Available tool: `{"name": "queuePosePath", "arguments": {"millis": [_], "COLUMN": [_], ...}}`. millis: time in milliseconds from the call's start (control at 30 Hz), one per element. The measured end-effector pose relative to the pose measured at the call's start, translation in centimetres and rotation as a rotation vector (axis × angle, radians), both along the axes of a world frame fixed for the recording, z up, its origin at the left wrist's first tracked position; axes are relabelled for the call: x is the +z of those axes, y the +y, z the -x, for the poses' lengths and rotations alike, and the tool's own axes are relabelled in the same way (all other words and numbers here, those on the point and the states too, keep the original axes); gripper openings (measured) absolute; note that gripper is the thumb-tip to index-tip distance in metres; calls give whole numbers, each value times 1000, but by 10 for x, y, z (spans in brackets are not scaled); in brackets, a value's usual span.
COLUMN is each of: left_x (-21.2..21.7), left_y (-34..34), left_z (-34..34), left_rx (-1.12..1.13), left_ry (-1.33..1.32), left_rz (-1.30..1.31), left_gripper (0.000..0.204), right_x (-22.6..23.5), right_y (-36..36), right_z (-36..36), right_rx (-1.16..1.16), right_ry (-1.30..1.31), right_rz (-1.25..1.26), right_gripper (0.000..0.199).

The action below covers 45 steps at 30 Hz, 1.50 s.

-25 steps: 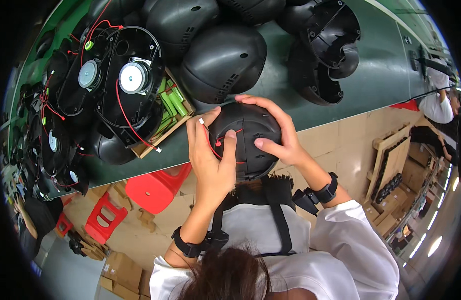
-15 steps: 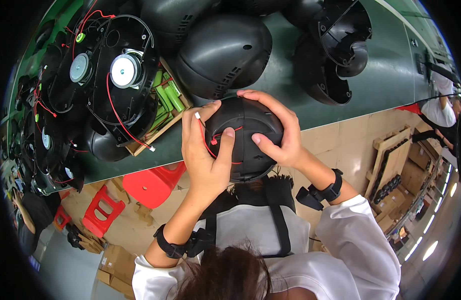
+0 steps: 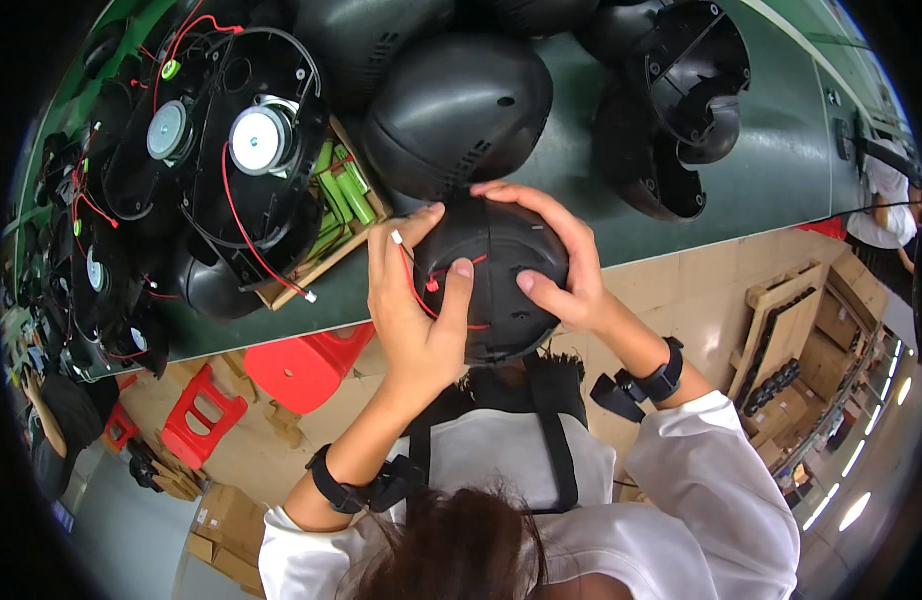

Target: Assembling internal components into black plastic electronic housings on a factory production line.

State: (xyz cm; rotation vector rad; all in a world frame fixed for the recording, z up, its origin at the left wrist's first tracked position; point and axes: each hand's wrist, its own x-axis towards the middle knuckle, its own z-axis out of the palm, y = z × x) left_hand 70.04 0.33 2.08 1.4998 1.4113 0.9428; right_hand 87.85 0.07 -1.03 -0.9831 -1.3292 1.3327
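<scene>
Both hands clasp a black dome-shaped plastic shell (image 3: pixel 496 270) at the near edge of the green table (image 3: pixel 781 170). My left hand (image 3: pixel 413 305) grips its left side, thumb pressing a thin red wire (image 3: pixel 421 290) with a small white plug against the shell. Over the top and right side curls my right hand (image 3: pixel 561 265), thumb on the shell's face. Each wrist wears a black band.
More black dome shells (image 3: pixel 456 110) and open housings (image 3: pixel 681 80) lie on the table behind. At left are black panels with round speakers (image 3: pixel 256 140) and red wires, plus a wooden tray of green battery cells (image 3: pixel 341 195). Red stools (image 3: pixel 301 365) stand below.
The shell and both hands have stayed together at the table edge; my left thumb has shifted onto the red wire, and the view has moved slightly.
</scene>
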Motion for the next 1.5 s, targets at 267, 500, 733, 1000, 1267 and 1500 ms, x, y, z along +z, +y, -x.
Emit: {"name": "queuePosePath", "arguments": {"millis": [267,500,733,1000,1267,1500], "left_x": [-4,-14,26,46,7,8], "left_y": [2,9,-25,-42,-42,-31], "left_z": [-1,0,38,63,60,61], "left_rx": [16,7,101,285,147,34], "left_ry": [-64,-4,-96,-567,-550,-451], "left_rz": [82,-77,-40,285,321,318], "left_gripper": [40,35,37,39,39,37], "right_x": [-3,12,62,71,95,130], "right_y": [1,4,-9,23,203,223], "right_z": [5,-3,0,23,56,58], "right_rx": [-93,-63,-277,-547,75,496], "right_ry": [44,-274,-966,-822,-1231,-1461], "right_rz": [32,-65,-82,-635,-660,-455], "right_gripper": [60,55,57,30,64,79]}}
